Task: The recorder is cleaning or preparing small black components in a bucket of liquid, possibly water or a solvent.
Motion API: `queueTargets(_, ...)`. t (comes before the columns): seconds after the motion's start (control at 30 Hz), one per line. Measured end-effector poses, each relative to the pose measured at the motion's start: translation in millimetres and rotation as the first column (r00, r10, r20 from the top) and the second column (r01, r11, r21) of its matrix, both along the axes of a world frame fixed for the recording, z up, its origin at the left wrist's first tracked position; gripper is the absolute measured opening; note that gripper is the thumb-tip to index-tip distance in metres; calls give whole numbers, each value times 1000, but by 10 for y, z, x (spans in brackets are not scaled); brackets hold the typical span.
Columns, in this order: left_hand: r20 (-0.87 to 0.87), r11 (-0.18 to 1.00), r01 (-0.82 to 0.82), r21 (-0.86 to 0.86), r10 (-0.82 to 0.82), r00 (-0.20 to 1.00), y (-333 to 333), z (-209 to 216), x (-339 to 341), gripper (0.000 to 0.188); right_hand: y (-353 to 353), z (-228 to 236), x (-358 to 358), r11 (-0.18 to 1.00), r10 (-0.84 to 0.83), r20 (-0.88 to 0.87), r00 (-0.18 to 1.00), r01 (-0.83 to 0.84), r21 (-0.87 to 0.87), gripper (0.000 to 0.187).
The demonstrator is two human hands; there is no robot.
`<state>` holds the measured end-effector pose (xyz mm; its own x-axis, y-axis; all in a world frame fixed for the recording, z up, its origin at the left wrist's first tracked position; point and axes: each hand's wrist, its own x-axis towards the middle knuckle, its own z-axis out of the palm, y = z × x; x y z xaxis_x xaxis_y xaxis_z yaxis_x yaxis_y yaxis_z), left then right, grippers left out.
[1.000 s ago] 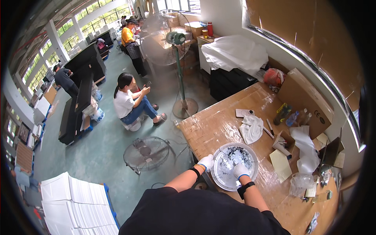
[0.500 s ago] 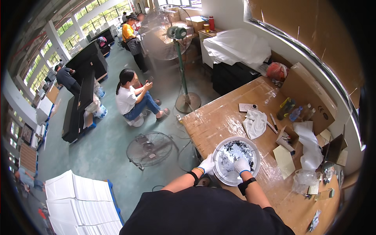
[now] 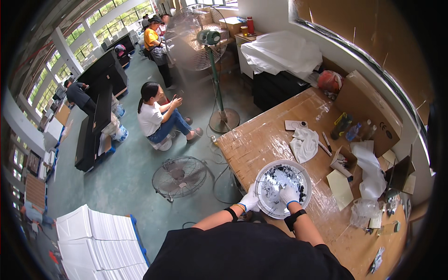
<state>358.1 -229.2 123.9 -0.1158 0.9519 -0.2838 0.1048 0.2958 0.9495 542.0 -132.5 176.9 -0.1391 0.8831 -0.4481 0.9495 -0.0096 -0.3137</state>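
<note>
A round white basin [image 3: 264, 214] stands at the near left edge of the wooden table. Inside lies a heap of small dark and pale shiny pieces [image 3: 275, 178], too small to name. My left hand [image 3: 250, 199], in a white glove, is closed at the basin's left rim. Reaching into the basin, my gloved right hand [image 3: 289, 194] has its fingers down together among the pieces. Whatever those fingers hold is hidden.
The table [image 3: 261, 126] carries a white cloth [image 3: 305, 145], bottles [image 3: 353, 132], a small carton [image 3: 344, 162] and crumpled plastic [image 3: 364, 212]. Left of it are a floor fan [image 3: 179, 176], a standing fan [image 3: 208, 37], a seated person [image 3: 151, 119] and stacked white sheets [image 3: 100, 240].
My right hand has shifted slightly within the basin, and the dark pieces lie differently, with more now along the right side. My left hand stays at the rim.
</note>
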Motion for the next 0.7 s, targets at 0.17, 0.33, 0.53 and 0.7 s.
queueTargets(0.17, 44, 999, 16, 49, -18, 999, -11, 84, 25, 65, -70, 204, -39, 1000, -6, 27, 1000, 6, 0, 48)
queueTargets(0.33, 67, 972, 128, -198, -117, 991, 97, 179, -242, 61, 123, 71, -17, 998, 1, -140, 990, 8, 66, 55)
queueTargets(0.53, -87, 919, 38, -393, -78, 993, 432, 763, -368, 69, 189, 28, -67, 999, 44, -130, 991, -46, -12, 65)
queueTargets(0.7, -323, 953, 210, -218, -273, 906, 473, 809, -339, 54, 95, -92, -102, 999, -33, -215, 976, 29, -21, 50)
